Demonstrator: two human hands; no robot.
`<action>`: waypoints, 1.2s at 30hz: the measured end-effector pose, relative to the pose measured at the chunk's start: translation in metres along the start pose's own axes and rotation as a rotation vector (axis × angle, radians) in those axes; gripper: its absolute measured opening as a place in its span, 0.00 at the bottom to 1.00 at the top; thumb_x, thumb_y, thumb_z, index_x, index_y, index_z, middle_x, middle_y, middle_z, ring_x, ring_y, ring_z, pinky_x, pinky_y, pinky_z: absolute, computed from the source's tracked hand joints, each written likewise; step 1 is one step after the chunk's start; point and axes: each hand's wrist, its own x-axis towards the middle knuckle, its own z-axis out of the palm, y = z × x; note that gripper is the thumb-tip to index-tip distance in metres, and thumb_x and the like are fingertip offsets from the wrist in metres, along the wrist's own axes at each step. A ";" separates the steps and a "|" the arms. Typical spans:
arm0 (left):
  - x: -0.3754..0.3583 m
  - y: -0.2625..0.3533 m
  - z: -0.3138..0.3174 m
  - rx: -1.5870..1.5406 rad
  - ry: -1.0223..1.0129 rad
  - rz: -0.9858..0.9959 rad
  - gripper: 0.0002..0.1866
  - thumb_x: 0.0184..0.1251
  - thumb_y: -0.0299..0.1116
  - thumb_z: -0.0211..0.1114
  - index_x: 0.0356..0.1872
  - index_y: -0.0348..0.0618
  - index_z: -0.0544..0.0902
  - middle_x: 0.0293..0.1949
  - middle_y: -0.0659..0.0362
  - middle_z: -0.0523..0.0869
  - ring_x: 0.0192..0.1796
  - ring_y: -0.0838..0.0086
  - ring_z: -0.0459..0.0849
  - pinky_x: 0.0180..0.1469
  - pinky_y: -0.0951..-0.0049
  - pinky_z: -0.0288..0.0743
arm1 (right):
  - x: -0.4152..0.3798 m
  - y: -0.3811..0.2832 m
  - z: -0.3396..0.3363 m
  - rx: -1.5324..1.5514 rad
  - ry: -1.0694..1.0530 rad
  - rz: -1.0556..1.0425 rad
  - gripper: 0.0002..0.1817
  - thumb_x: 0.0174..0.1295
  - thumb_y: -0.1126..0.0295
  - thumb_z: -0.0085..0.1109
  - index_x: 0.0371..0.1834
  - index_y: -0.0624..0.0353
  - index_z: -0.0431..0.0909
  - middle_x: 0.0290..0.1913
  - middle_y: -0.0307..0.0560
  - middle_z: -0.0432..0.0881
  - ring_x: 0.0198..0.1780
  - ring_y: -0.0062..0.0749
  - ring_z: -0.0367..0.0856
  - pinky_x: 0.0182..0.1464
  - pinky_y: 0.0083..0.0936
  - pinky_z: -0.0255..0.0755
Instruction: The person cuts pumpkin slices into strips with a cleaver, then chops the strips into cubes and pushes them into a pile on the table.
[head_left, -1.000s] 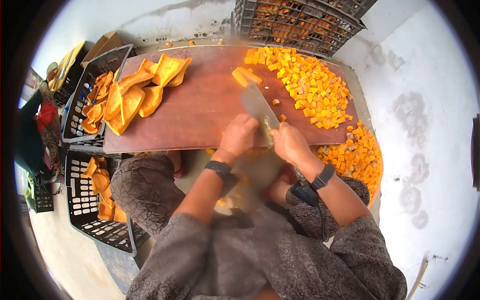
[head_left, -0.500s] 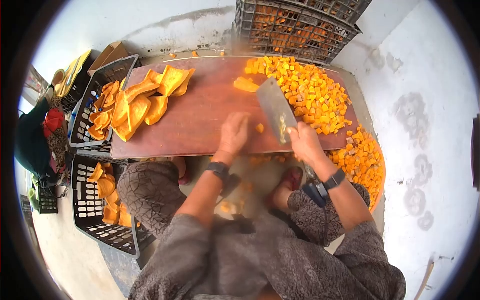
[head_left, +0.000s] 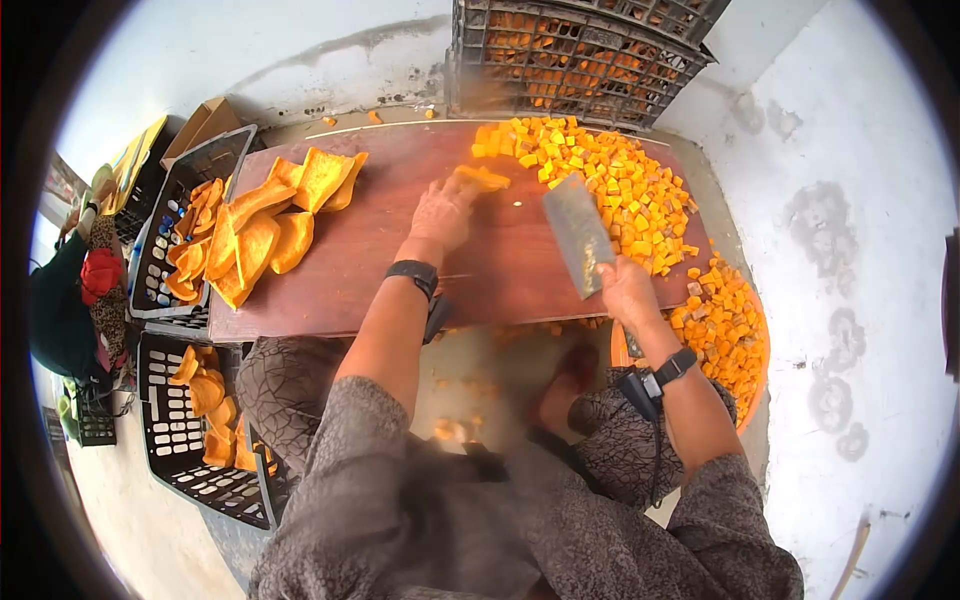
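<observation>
My right hand (head_left: 628, 288) is wrapped round the handle of a cleaver (head_left: 580, 236), its broad blade lying toward the diced pumpkin (head_left: 635, 205) on the right of the board. Over the middle of the board (head_left: 350, 265), my left hand (head_left: 443, 213) stretches forward with fingers extended. Its fingertips are at the left end of a narrow pumpkin strip (head_left: 485, 178); whether they grip it I cannot make out. Large peeled pumpkin pieces (head_left: 255, 225) lie piled at the board's left end.
Black crates with pumpkin pieces stand left of the board, one upper crate (head_left: 245, 150) and one lower crate (head_left: 160, 440). An orange tub (head_left: 762, 375) of cubes sits at the right, below the board. Stacked crates (head_left: 460, 70) stand behind, against the wall.
My left hand has moved forward and left, up to the pumpkin strip. The cleaver has shifted a little right and back toward me. A small pumpkin bit near the left hand no longer shows there.
</observation>
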 end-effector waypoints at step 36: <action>-0.103 0.076 -0.015 -0.347 0.114 0.117 0.12 0.56 0.24 0.61 0.43 0.45 0.80 0.42 0.54 0.80 0.50 0.55 0.77 0.54 0.58 0.72 | -0.057 -0.058 0.009 -0.034 0.114 -0.265 0.15 0.67 0.62 0.57 0.33 0.66 0.71 0.28 0.69 0.79 0.35 0.67 0.79 0.36 0.50 0.72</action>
